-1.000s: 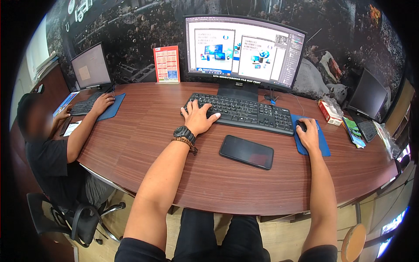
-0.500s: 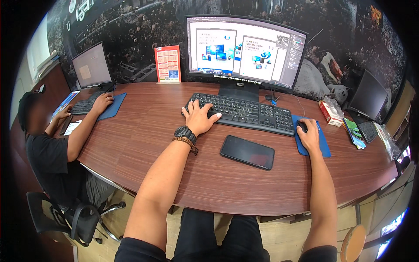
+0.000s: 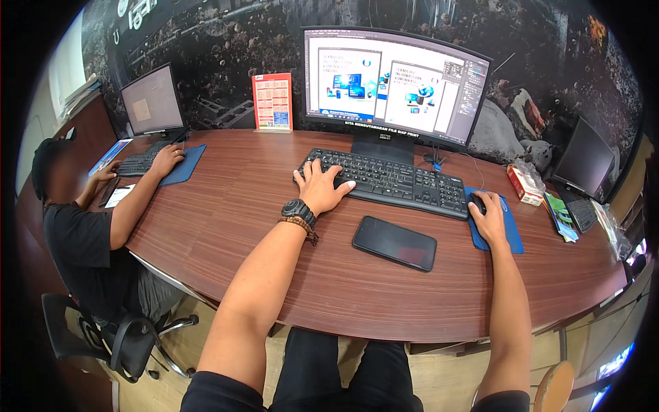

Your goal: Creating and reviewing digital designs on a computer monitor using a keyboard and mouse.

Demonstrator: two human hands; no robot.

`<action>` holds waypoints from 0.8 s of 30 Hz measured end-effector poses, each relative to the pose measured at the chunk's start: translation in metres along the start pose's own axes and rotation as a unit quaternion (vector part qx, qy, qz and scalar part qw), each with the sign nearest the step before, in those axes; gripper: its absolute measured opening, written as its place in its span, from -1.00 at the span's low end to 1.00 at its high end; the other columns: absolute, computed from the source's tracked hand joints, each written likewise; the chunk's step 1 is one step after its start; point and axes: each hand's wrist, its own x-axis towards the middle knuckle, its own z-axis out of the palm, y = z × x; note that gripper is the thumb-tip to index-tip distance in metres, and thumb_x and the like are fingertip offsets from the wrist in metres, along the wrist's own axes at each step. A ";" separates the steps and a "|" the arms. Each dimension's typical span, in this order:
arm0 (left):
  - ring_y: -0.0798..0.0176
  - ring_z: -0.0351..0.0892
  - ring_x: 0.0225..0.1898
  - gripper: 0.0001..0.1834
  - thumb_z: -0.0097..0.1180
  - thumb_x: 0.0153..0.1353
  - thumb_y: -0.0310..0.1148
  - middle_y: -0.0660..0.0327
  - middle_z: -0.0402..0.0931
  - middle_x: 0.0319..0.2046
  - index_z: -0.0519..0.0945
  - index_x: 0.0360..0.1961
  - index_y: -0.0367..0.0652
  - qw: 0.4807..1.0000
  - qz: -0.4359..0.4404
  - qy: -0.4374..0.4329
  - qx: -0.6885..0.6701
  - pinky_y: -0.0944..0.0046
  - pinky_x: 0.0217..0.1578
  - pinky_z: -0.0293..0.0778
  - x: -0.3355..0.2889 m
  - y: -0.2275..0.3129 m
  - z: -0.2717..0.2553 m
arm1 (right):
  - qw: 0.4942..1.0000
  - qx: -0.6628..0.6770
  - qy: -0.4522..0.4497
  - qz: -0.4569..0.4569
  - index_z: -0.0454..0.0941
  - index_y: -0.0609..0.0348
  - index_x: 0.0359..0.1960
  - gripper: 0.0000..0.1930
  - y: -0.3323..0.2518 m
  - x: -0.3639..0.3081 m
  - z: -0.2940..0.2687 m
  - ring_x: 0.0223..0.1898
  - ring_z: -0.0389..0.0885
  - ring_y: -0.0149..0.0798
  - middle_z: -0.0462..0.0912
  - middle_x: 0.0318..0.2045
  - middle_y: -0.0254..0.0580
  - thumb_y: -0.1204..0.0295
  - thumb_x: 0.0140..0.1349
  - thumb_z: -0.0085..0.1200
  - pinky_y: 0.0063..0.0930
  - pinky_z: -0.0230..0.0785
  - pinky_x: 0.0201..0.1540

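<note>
My left hand [image 3: 320,189] rests on the left end of a black keyboard [image 3: 401,182], its fingers spread over the keys and the thumb stretched out to the right. A dark watch [image 3: 298,209] and a beaded bracelet are on that wrist. Over a black computer mouse [image 3: 478,203] on a blue mouse pad [image 3: 509,230], my right hand [image 3: 490,221] curls its fingers, covering part of the mouse. Between my forearms a black smartphone [image 3: 395,243] lies face up on the desk. Behind the keyboard stands a wide curved monitor [image 3: 391,86] showing two page layouts side by side.
At the left, another person [image 3: 82,230] sits at a keyboard and monitor [image 3: 151,103]. A red and white sign [image 3: 272,101] stands on the wooden desk [image 3: 226,206]. To the right are a small box [image 3: 525,185], leaflets [image 3: 559,216] and a dark monitor [image 3: 583,156].
The whole view has shifted slightly, so the desk and monitor appear a little farther right. My hands stay on the keyboard and the mouse.
</note>
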 end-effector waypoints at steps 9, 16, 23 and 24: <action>-0.37 -0.10 0.43 -0.33 0.13 0.23 0.22 -0.31 0.12 0.35 0.54 0.23 0.05 1.000 0.005 0.002 -0.008 -0.53 0.33 -0.35 0.001 -0.001 0.001 | 1.000 -0.002 0.008 -0.008 0.59 0.15 0.06 -0.60 0.009 0.002 0.003 0.11 0.50 0.13 0.50 0.07 0.08 0.28 0.21 0.18 -0.15 0.37 0.19; -0.37 -0.10 0.44 -0.32 0.13 0.22 0.23 -0.31 0.10 0.36 0.53 0.23 0.05 1.000 0.003 0.001 -0.006 -0.54 0.33 -0.37 0.000 -0.001 0.001 | 1.000 0.011 0.004 -0.006 0.62 0.18 0.01 -0.62 0.007 0.001 0.001 0.10 0.51 0.11 0.51 0.04 0.07 0.30 0.17 0.18 -0.17 0.37 0.18; -0.35 -0.11 0.44 -0.32 0.13 0.22 0.23 -0.31 0.09 0.36 0.53 0.24 0.05 1.000 0.002 -0.004 -0.005 -0.54 0.33 -0.38 0.001 -0.001 0.001 | 1.000 0.011 0.015 -0.011 0.61 0.18 0.01 -0.62 0.006 0.000 0.001 0.09 0.52 0.09 0.52 0.02 0.05 0.32 0.15 0.20 -0.18 0.37 0.17; -0.35 -0.12 0.45 -0.32 0.13 0.23 0.23 -0.31 0.09 0.37 0.53 0.24 0.05 1.000 0.001 -0.004 -0.006 -0.54 0.33 -0.38 0.001 -0.001 0.001 | 1.000 0.011 0.015 -0.011 0.61 0.18 0.01 -0.62 0.006 0.000 0.002 0.09 0.52 0.09 0.52 0.02 0.05 0.32 0.15 0.20 -0.18 0.37 0.17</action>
